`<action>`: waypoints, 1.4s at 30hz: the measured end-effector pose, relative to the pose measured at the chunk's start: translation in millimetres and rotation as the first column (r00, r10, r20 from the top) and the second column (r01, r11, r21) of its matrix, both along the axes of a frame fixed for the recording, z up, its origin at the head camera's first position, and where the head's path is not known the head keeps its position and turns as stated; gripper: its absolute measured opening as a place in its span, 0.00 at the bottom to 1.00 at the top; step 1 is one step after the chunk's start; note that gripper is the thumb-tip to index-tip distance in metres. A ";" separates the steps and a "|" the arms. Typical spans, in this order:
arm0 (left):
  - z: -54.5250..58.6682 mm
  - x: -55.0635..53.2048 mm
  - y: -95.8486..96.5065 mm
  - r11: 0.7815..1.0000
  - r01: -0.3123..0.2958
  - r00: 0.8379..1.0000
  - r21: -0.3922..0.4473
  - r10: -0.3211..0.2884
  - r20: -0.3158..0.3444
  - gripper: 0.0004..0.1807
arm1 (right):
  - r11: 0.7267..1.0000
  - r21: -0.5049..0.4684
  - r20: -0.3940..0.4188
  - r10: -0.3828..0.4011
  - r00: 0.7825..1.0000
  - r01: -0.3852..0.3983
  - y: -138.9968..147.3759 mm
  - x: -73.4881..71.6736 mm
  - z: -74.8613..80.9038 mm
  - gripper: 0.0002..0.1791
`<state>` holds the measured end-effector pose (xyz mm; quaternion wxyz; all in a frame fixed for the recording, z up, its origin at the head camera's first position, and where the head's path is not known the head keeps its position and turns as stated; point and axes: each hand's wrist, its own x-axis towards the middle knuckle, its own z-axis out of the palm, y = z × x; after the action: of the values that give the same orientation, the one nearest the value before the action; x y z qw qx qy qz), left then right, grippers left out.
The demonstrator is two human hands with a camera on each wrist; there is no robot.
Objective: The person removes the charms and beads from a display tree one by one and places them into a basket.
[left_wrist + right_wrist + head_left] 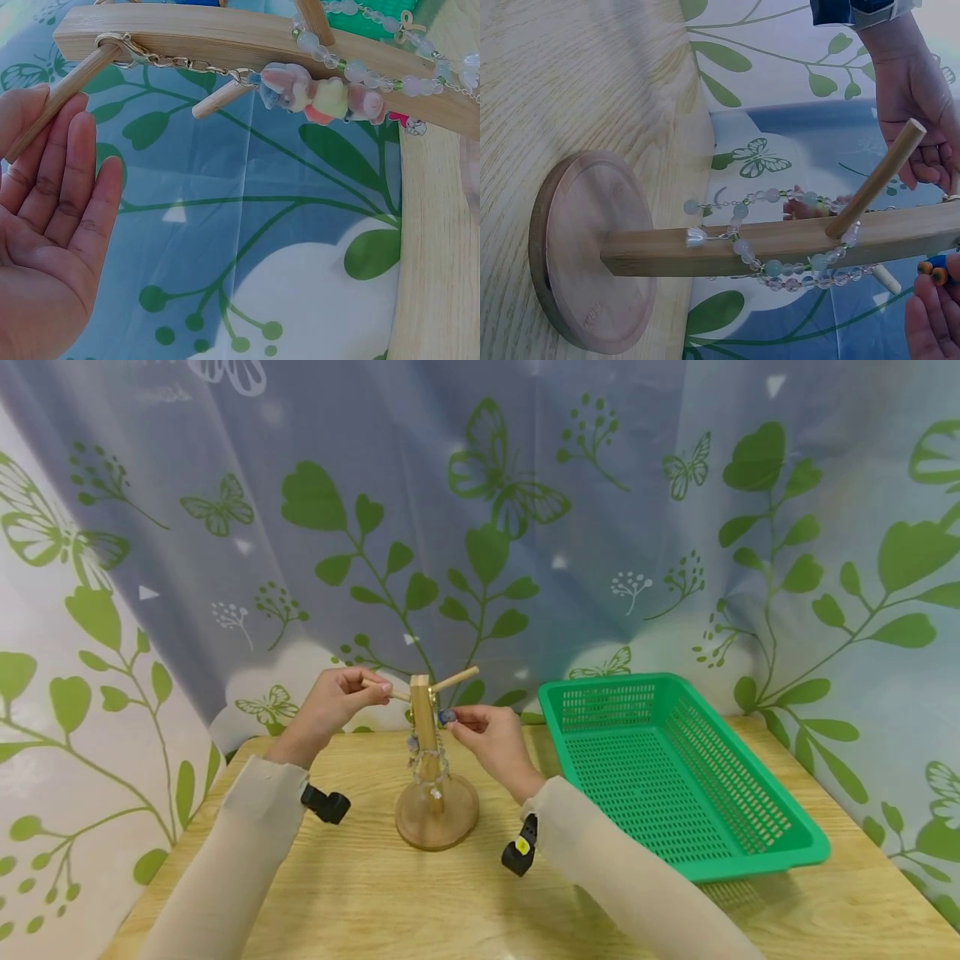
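Note:
A wooden jewelry stand has an upright post (425, 727) on a round base (437, 814). My left hand (330, 706) pinches one of its upper pegs (64, 97) between thumb and fingers. A gold clasp and chain (180, 62) loop round that peg's root, bearing a pastel animal-figure charm (289, 88). On the post's other side my right hand (495, 743) pinches a small blue charm (447, 717); orange bits of it show in the right wrist view, and the fingers partly hide it. Beaded bracelets (772, 267) with pale stones hang lower around the post.
To the right, a green plastic basket (555, 714) with perforated walls stands on the wood-grain table (337, 877). Another upper peg (457, 677) sticks out to the right above my right hand. Behind everything hangs a leaf-and-butterfly patterned curtain (420, 452).

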<state>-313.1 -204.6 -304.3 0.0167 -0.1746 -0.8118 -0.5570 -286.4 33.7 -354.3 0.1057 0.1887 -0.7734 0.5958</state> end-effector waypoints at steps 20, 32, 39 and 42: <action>-0.8 -1.1 1.4 0.998 0.001 1.000 0.062 -0.002 0.020 0.11 | 1.000 0.017 0.000 0.000 1.000 0.000 16.1 3.5 20.7 0.13; 0.0 1.0 2.7 0.998 -0.015 0.999 0.062 0.012 0.050 0.11 | 1.000 0.010 -0.015 0.005 1.000 -0.005 28.0 4.2 28.9 0.13; 0.2 1.1 3.1 0.998 -0.010 0.999 0.059 0.008 0.036 0.13 | 1.000 0.023 -0.008 -0.016 1.000 0.016 34.4 5.8 34.8 0.14; -0.7 1.0 2.6 0.998 -0.011 0.999 0.064 0.009 0.036 0.14 | 0.999 0.027 -0.012 -0.019 1.000 0.019 36.5 5.8 35.7 0.14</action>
<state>-312.1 -202.1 -305.0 0.0105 -0.1601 -0.7945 -0.5857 -280.6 70.2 -318.6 0.1133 0.1864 -0.7826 0.5830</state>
